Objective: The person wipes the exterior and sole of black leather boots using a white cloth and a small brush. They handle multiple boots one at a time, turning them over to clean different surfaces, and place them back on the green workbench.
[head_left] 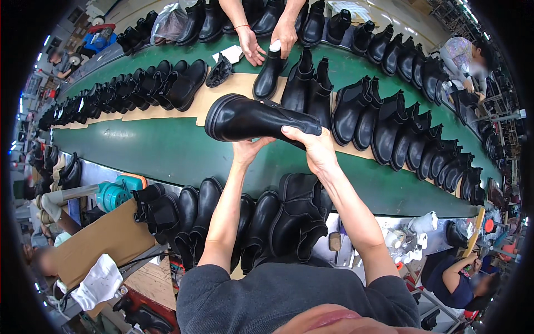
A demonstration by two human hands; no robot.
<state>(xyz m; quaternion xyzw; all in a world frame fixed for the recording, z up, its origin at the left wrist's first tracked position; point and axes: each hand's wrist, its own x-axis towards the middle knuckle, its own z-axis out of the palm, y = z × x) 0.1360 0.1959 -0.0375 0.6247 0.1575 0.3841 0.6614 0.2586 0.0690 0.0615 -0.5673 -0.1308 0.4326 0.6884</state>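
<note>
A glossy black ankle boot (250, 118) lies on its side in the air above the green conveyor belt (161, 153), its thick sole turned left. My left hand (249, 149) supports the boot from below. My right hand (312, 146) grips its shaft end from the right, thumb on top. Across the belt, another person's hands (270, 40) hold a black boot (268, 75) standing upright with white stuffing in its opening.
Rows of black boots (400, 136) stand on tan sheets along the belt's far side. More boots (261, 222) line the near edge below my arms. A teal heat tool (114, 195) and cardboard (103, 239) lie at the lower left. People work at both sides.
</note>
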